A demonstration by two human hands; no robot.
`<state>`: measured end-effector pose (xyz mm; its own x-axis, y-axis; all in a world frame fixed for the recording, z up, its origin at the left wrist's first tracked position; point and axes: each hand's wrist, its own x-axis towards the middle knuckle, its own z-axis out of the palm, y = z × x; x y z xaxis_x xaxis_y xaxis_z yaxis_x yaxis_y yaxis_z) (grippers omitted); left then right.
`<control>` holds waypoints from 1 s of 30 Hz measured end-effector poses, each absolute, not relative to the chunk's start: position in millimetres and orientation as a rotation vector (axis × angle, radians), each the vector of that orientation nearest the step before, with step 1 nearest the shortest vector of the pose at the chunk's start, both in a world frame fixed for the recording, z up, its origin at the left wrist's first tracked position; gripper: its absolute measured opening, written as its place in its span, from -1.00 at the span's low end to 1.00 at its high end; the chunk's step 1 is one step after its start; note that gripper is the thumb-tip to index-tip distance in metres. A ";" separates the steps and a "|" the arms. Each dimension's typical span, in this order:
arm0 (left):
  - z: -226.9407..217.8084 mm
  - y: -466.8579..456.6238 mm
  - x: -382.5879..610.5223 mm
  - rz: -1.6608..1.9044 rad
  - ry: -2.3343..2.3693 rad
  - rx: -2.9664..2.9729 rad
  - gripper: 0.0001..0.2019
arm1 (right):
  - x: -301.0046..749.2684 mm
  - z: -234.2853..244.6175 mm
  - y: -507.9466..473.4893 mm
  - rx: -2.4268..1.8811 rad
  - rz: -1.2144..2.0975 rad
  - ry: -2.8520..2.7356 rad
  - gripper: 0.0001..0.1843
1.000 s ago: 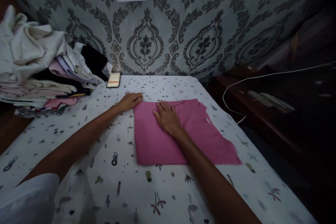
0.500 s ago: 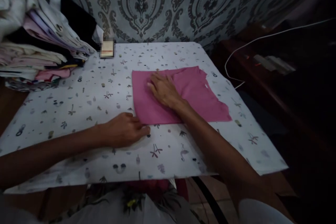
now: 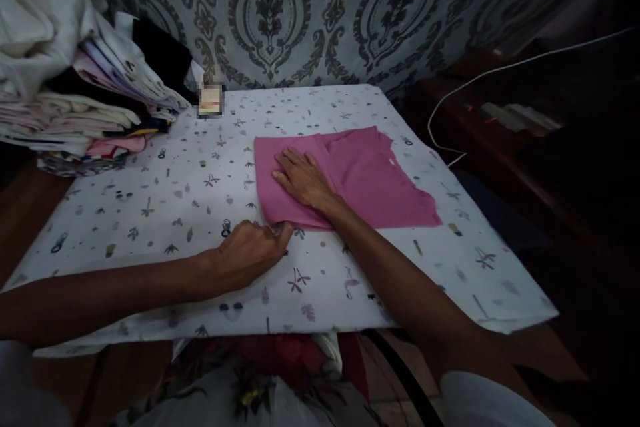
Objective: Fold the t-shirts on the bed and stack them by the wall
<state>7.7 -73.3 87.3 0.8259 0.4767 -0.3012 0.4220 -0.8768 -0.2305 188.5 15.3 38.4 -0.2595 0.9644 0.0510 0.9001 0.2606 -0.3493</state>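
Note:
A pink folded garment (image 3: 385,187) lies flat on a white printed cloth (image 3: 200,167) that covers the table. Its left part is doubled over, and its right edge is uneven. My right hand (image 3: 303,180) rests palm down on the folded left part, fingers spread. At the near left corner of the garment, my left hand (image 3: 253,247) has its fingers curled in and its thumb against the fabric, pinching the corner. The tips of the left fingers are partly hidden.
Stacked folded clothes (image 3: 100,100) stand at the table's left back, beside a small blurred yellowish item (image 3: 211,101). Behind the table hangs a patterned grey curtain (image 3: 270,13). A white cable (image 3: 480,77) runs over dark red furniture (image 3: 465,120) on the right.
My left hand has closed at the garment's near left corner, and that near edge has shifted slightly away from me. My right hand has slid a little left over the fabric.

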 end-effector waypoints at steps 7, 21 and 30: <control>87.0 -72.8 6.9 0.554 -0.803 -2.854 -0.25 | 187.6 37.9 15.8 -1.741 0.362 -2.272 -0.36; 95.2 -73.0 -18.0 0.568 -0.846 -2.854 -0.58 | 189.4 36.1 17.7 -1.735 0.397 -2.265 -0.33; 96.2 -85.0 -30.2 0.614 -0.875 -2.846 -0.33 | 188.2 33.1 18.7 -1.739 0.366 -2.262 -0.34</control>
<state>-30.2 -85.0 96.2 0.7535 0.5579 -0.3479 0.5168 -0.8297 -0.2110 188.2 18.7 33.1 -0.2472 0.9674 0.0545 0.9008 0.2501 -0.3549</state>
